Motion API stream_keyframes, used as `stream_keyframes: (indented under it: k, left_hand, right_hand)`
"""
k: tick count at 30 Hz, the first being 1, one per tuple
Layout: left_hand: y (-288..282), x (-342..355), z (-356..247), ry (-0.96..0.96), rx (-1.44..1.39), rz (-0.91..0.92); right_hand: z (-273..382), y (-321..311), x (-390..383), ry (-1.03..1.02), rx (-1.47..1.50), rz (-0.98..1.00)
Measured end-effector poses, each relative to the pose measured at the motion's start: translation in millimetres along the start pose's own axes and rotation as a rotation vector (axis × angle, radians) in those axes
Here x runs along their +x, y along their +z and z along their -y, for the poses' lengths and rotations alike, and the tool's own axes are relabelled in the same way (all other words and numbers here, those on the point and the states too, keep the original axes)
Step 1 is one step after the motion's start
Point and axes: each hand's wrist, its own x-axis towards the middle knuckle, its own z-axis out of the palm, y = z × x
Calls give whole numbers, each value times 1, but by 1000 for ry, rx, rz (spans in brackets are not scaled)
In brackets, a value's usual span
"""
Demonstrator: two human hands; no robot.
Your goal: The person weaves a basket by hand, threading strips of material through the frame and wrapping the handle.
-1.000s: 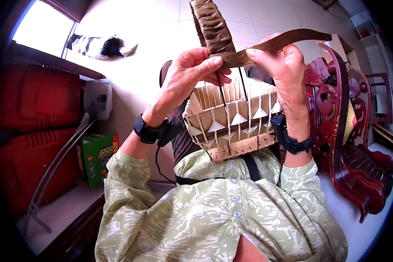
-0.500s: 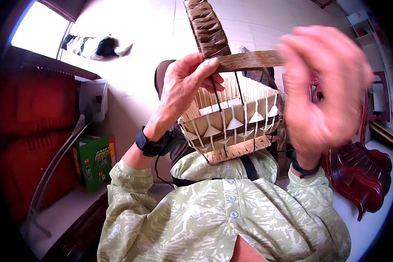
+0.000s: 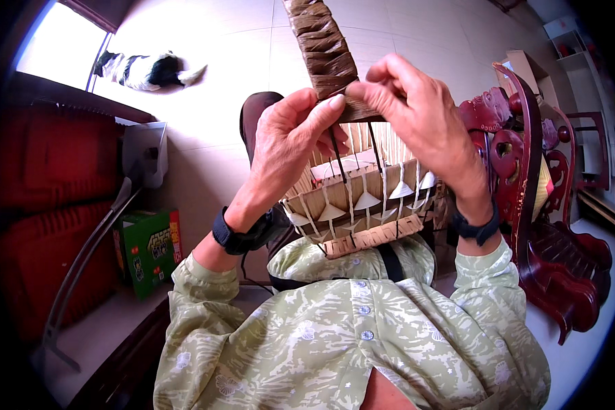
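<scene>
A pale woven basket (image 3: 372,199) with white triangular decorations and dark and light cords rests on my lap. Its tall handle (image 3: 321,48) rises away from me, wrapped in brown, wrinkled strip. Low on the handle, my left hand (image 3: 280,140) is closed, thumb pressed where the wrapping ends. A flat brown strip (image 3: 362,111) leads rightward from there. My right hand (image 3: 427,116) pinches at the strip's upper edge, right against the handle, fingertips close to my left thumb. Dark bare rods (image 3: 376,145) run below the wrapping into the basket. My right fingers hide much of the strip.
A carved dark-red wooden chair (image 3: 526,157) stands at the right. At the left are red stacked containers (image 3: 55,154), a grey stand with a curved pole (image 3: 92,260) and a green box (image 3: 147,249). A black-and-white furry animal (image 3: 143,72) lies on the tiled floor.
My right hand has come in from the far right to the handle, and the strip that was stretched out is now folded close against it. My left hand keeps its hold.
</scene>
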Motion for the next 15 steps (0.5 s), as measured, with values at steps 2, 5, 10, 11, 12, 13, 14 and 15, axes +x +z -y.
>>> stream_keyframes:
  k: [2,5,10,11,12,13,14,15]
  left_hand:
    - [0,-4,-1,-5,7,-13]
    - [0,-1,-2,-24,46,6]
    - [-4,0,3,-10,14,15]
    - [-4,0,4,-3,-9,13]
    - [-5,0,5,-4,-11,19]
    - [-6,0,5,-5,-13,26]
    - [-7,1,5,-6,-15,31]
    - [-7,1,2,-28,20,43]
  right_hand:
    - [-15,-9,10,74,103,200]
    - [-26,-20,14,230,524,457]
    - [-3,-41,13,193,341,446]
    - [2,-41,11,193,281,425]
    - [-1,-34,8,188,220,324]
    - [-4,-32,5,145,150,296]
    - [-8,-30,3,101,80,268]
    - [-9,-28,2,57,15,246]
